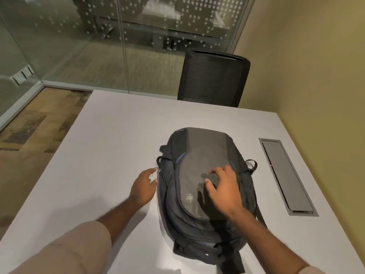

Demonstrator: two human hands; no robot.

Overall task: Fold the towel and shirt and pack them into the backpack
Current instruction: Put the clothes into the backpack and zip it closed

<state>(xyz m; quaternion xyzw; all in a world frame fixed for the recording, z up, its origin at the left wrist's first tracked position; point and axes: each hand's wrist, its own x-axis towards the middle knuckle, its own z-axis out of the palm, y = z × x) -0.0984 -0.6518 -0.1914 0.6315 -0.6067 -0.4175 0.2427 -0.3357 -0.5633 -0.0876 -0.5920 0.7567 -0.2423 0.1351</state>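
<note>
A dark navy and grey fabric backpack (199, 175) lies flat on the white rectangular table (110, 151), front panel up, a little toward four o'clock of the table's middle, its straps trailing over the near edge at six o'clock. A small round logo shows on the grey panel near its lower left.

The right hand (223, 186) rests palm down on the grey front panel at about three o'clock of the backpack's middle, fingers spread and slightly bent, pressing the cloth without curling round anything. The left hand (144, 186) is at the backpack's nine o'clock side, beside the side zipper; its fingertips are blurred, so I cannot tell whether they pinch the zipper pull or only touch it.

Both forearms come in from six o'clock, each with a beige sleeve pushed up toward the elbow.

At three o'clock of the backpack, apart from it, a long grey metal cable hatch (286, 175) is set flush in the table, with a tiny red light on its left edge. A black mesh office chair (213, 78) stands at the table's far side at twelve o'clock, before a glass wall (98, 36) dotted with white spots.
</note>
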